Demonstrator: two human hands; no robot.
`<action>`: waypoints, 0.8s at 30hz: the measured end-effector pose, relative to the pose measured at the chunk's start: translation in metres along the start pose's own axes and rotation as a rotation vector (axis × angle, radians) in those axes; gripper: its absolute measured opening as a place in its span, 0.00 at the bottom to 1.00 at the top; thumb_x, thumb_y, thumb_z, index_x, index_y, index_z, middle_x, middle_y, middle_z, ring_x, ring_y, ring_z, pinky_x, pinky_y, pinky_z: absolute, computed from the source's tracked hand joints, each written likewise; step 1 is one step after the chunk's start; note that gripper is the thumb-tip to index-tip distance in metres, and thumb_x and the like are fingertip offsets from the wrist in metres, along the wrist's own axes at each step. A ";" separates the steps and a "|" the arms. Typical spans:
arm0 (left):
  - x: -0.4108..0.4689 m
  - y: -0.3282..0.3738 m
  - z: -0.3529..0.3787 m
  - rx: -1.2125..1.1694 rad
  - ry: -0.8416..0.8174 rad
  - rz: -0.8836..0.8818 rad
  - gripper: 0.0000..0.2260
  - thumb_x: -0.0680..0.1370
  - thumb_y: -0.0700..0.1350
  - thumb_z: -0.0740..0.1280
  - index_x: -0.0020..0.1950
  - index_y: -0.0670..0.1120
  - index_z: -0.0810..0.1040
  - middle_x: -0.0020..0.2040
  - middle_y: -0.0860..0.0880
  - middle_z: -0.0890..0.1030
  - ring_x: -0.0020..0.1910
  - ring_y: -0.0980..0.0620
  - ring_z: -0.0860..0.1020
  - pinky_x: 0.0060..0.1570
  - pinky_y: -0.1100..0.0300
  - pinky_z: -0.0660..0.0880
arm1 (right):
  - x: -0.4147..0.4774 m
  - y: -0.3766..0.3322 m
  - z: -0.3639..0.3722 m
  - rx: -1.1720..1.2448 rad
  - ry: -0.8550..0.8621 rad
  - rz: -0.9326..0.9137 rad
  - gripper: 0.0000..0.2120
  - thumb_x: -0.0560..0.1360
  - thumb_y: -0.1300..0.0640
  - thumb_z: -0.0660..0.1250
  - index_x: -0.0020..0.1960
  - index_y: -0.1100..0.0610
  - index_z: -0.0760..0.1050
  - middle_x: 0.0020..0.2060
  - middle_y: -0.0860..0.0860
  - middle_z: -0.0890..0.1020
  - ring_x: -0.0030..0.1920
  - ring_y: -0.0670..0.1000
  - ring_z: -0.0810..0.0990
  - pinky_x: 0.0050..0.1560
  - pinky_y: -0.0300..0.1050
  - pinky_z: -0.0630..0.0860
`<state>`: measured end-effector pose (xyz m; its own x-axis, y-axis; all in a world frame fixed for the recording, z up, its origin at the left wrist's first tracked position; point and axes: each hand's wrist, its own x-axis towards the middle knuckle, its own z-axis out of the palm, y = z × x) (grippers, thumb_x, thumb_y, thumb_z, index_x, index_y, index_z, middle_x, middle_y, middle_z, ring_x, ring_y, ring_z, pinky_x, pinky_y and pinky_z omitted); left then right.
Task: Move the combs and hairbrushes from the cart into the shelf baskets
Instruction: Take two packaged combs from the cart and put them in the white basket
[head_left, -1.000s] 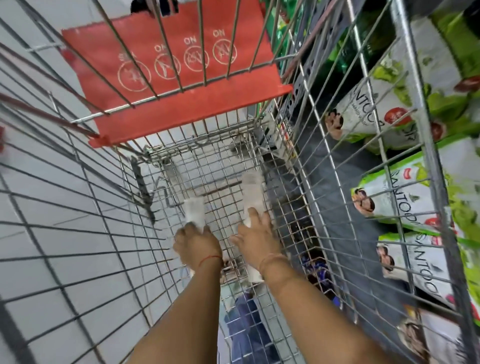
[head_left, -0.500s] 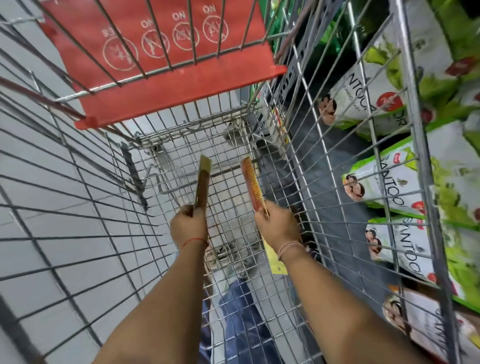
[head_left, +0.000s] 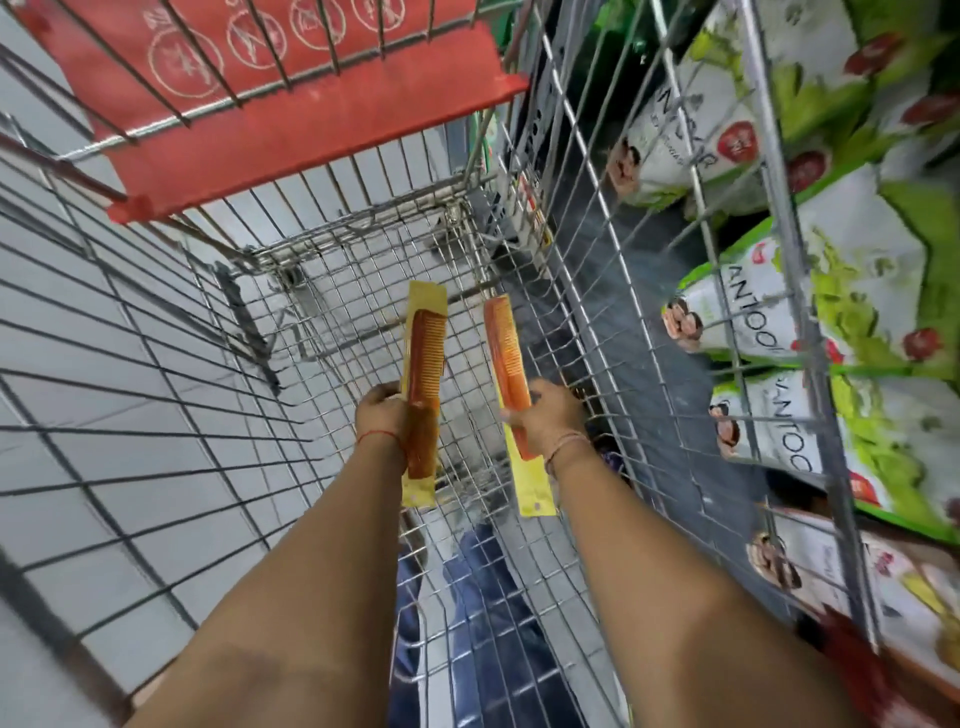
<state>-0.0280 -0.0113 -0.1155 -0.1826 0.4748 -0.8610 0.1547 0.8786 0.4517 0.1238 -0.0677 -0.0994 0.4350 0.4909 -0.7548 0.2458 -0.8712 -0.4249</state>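
Reaching with both arms into the silver wire shopping cart (head_left: 587, 291), above its mesh floor. Left hand (head_left: 382, 415) closing around the lower part of an orange-brown plastic comb in a yellow card sleeve (head_left: 425, 395), teeth facing right, long axis pointing away from the body. Right hand (head_left: 550, 418) gripping a second orange-brown comb on a yellow backing card (head_left: 506, 356), turned partly edge-on, card tail hanging below the wrist. Holding both combs side by side, apart, clear of the cart floor. Showing a red plastic child-seat flap (head_left: 311, 130) at the far end; green-and-white printed pouches (head_left: 872, 291) lying outside the right cart wall.
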 end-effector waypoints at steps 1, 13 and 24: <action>-0.003 0.002 -0.002 -0.042 -0.060 -0.037 0.13 0.74 0.28 0.62 0.43 0.46 0.70 0.38 0.45 0.74 0.38 0.49 0.73 0.35 0.61 0.69 | -0.005 0.001 -0.001 0.036 -0.001 -0.019 0.08 0.67 0.59 0.74 0.44 0.58 0.77 0.45 0.56 0.83 0.46 0.57 0.81 0.52 0.52 0.79; -0.092 0.077 -0.021 0.088 -0.653 0.243 0.13 0.78 0.34 0.54 0.36 0.46 0.70 0.16 0.57 0.73 0.20 0.59 0.67 0.28 0.65 0.56 | -0.111 -0.018 -0.005 0.754 0.479 -0.193 0.14 0.62 0.56 0.75 0.29 0.59 0.71 0.27 0.55 0.74 0.34 0.52 0.71 0.35 0.55 0.72; -0.396 0.110 0.016 0.071 -1.373 0.517 0.18 0.76 0.30 0.53 0.35 0.45 0.76 0.20 0.54 0.80 0.19 0.60 0.77 0.27 0.69 0.75 | -0.385 0.000 -0.135 1.160 1.499 -0.416 0.05 0.78 0.60 0.60 0.46 0.61 0.71 0.35 0.52 0.70 0.38 0.49 0.67 0.36 0.35 0.66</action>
<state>0.0763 -0.1037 0.2712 0.9468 0.2728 -0.1706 -0.0315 0.6061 0.7947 0.0731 -0.2565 0.2584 0.9349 -0.3116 0.1701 0.1833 0.0136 -0.9830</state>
